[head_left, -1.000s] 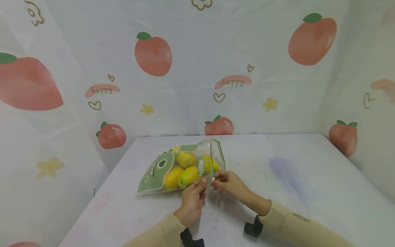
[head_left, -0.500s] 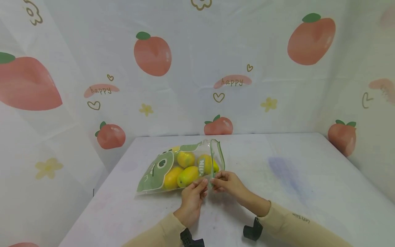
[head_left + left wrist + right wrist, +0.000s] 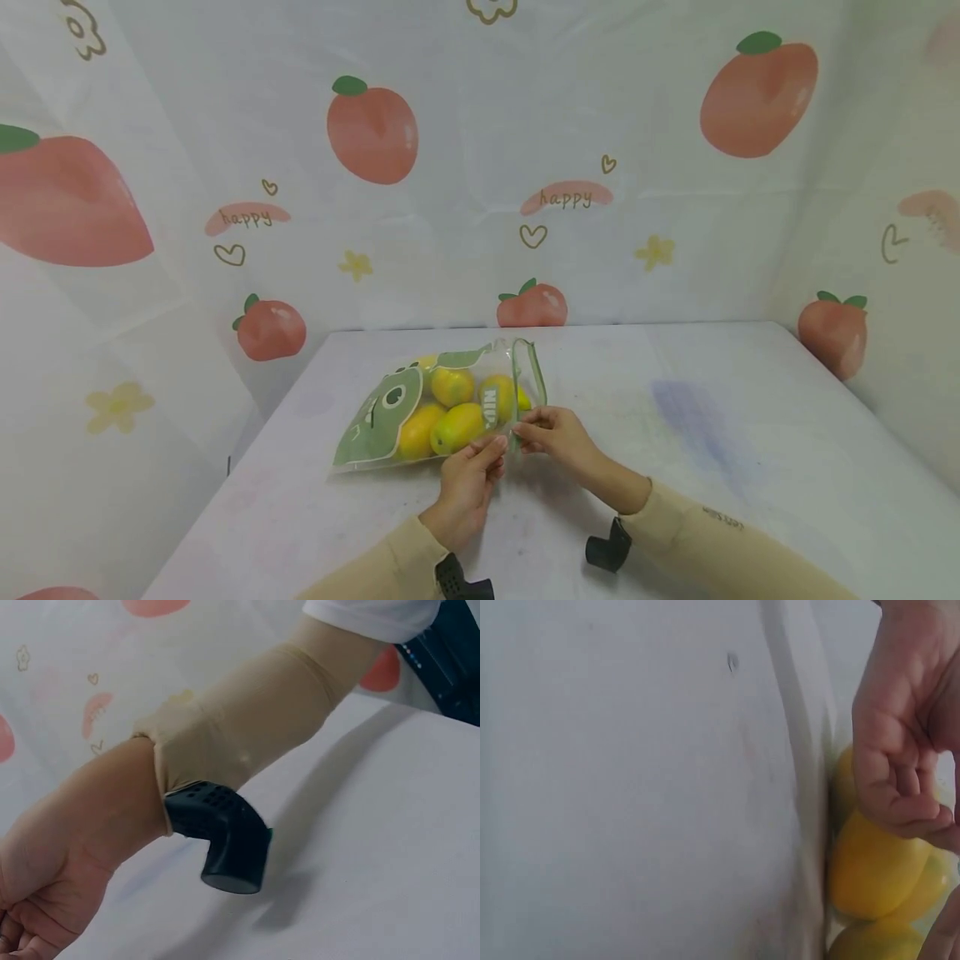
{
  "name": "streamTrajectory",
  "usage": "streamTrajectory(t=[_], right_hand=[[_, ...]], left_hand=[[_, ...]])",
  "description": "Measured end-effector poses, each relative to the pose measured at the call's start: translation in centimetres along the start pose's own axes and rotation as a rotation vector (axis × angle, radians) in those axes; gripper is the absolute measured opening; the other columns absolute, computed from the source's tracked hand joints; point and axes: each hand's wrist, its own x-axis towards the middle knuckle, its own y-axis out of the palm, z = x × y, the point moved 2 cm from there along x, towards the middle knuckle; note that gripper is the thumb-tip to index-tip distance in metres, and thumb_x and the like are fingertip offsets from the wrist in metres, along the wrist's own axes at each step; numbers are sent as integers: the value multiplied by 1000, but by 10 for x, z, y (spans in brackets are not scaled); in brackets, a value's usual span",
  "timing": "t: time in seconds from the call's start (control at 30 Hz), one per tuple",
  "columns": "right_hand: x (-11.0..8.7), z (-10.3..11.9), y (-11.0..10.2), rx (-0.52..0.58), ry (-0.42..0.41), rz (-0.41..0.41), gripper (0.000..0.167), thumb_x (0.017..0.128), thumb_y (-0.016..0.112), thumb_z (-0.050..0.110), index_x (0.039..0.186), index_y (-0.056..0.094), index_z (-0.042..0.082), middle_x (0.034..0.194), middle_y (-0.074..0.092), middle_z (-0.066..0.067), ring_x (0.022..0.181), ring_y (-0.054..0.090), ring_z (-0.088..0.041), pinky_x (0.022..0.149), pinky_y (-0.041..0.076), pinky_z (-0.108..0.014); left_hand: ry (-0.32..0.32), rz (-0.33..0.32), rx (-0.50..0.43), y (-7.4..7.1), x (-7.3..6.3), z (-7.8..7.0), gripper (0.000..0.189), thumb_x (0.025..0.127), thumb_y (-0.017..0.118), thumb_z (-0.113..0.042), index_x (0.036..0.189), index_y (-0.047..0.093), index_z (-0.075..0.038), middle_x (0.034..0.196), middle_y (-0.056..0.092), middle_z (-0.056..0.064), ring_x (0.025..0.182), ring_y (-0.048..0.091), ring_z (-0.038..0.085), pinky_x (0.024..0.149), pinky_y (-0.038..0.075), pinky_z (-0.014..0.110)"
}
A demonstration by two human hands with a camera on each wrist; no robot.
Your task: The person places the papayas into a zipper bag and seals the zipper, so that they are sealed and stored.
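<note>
A clear zip bag (image 3: 390, 417) with a green cartoon face lies on its side on the table, mouth to the right. Several yellow, slightly green fruits (image 3: 457, 427) fill it; some also show in the right wrist view as yellow fruits (image 3: 877, 870). Green strips edge the mouth, which gapes at its far end. My left hand (image 3: 467, 487) pinches the bag's near edge just left of the mouth. Thumb and fingers of my right hand (image 3: 557, 437) pinch the green strip (image 3: 516, 375) at its near end; fingertips hide what lies between them.
A white table (image 3: 675, 433) with a bluish stain at right carries the bag. Behind hangs a fruit-printed cloth (image 3: 465, 167). Black wrist cameras (image 3: 609, 546) sit under both beige sleeves (image 3: 720, 533).
My right hand has shifted slightly up along the green strip. A small white tab at its fingertips a second ago is now hidden. My left hand and the bag stay nearly still.
</note>
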Motion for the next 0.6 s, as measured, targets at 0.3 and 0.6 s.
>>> streamTrajectory(t=[0.3, 0.6], right_hand=[[26, -1, -11, 17, 10, -65, 24, 93, 59, 5, 103, 59, -17, 84, 67, -3, 71, 64, -6, 71, 57, -24], [64, -1, -42, 10, 58, -162, 32, 96, 57, 6, 112, 56, -20, 93, 64, -9, 74, 62, -4, 78, 56, -24]], left_hand=[[-6, 26, 22, -2, -3, 4, 7, 88, 69, -7, 91, 69, 0, 71, 59, -5, 68, 53, 8, 66, 48, 19], [-57, 52, 76, -3, -13, 10, 10, 87, 68, -5, 94, 70, 3, 72, 60, -4, 67, 53, 9, 66, 48, 20]])
